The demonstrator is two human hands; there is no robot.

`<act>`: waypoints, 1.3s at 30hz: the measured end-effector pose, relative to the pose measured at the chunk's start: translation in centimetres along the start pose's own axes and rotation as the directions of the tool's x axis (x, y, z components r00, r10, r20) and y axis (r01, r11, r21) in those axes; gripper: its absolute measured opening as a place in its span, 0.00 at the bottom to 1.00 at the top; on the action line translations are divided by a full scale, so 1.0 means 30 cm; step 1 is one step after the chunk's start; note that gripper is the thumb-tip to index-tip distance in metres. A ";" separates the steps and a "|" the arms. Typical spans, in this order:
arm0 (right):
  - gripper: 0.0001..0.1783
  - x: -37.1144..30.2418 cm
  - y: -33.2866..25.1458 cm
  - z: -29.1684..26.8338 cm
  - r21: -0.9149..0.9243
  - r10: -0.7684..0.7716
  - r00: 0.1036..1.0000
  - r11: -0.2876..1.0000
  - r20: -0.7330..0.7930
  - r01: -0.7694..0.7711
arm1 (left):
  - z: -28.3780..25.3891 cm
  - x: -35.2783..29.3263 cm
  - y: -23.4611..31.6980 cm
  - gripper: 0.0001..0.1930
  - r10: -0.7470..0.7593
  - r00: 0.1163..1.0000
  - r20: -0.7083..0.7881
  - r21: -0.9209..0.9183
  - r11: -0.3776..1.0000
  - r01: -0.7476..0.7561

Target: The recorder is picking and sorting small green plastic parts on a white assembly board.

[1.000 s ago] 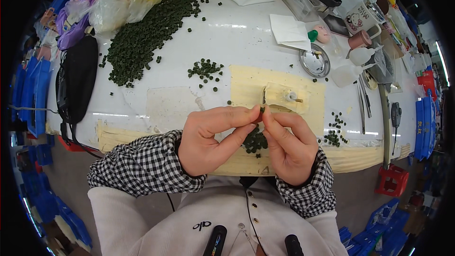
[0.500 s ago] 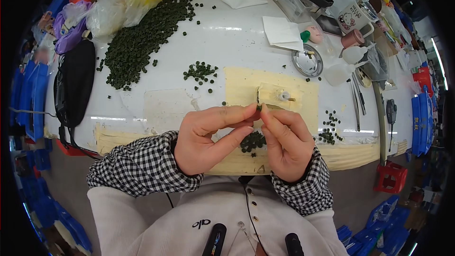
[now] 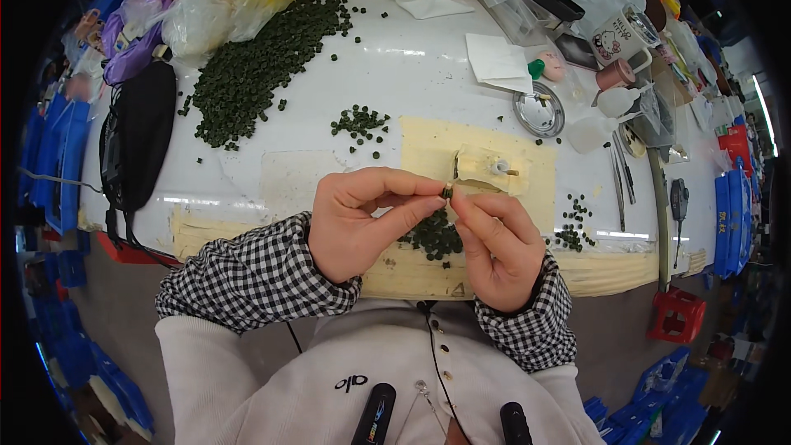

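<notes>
Small green piece is at the fingertips, raised over the front edge of the white table; a light-coloured bit shows at its top end, too small to identify. Left hand: thumb and forefinger are almost together, with the piece pinched at their tips. Right hand: thumb and forefinger lie close at the right side of the piece; whether they grip it or only rest against it cannot be told. Directly below the hands is a dark pile of similar pieces, partly hidden by the fingers. Further stock is noted as a large heap at far left, a small cluster near the middle and a loose scatter to the right. Progress, in my judgement: one piece is in hand and its handling is unfinished; the large heap far outnumbers the other groups, so much appears left if it is unworked stock. Which groups are finished and which are waiting cannot be determined at this scale
</notes>
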State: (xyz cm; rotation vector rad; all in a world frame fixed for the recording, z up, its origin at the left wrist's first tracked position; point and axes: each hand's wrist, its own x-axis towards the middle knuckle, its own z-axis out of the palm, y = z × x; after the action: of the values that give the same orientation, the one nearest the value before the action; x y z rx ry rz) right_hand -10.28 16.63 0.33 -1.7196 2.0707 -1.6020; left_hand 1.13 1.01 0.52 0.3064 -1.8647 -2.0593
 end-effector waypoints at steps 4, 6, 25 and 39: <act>0.22 -0.001 0.000 -0.004 -0.008 0.001 1.000 1.000 0.013 0.000 | -0.001 0.001 0.004 0.08 0.000 1.000 0.006 0.013 1.000 0.000; 0.22 -0.002 -0.001 -0.005 -0.005 0.008 1.000 1.000 0.019 -0.008 | -0.002 0.002 0.000 0.08 -0.009 1.000 0.000 -0.013 1.000 0.009; 0.21 -0.002 0.005 -0.006 -0.020 -0.024 1.000 1.000 0.010 0.024 | -0.005 0.011 -0.011 0.09 0.025 1.000 0.008 -0.055 0.998 -0.025; 0.21 -0.007 0.003 -0.002 -0.035 -0.021 1.000 0.999 -0.010 0.021 | -0.008 0.012 -0.007 0.09 0.044 0.998 0.049 0.007 0.999 -0.045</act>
State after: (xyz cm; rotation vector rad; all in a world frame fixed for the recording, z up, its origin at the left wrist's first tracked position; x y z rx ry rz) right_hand -10.29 16.80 0.18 -1.7531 2.1048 -1.5936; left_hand 0.88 0.66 0.30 0.2164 -1.8917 -2.0474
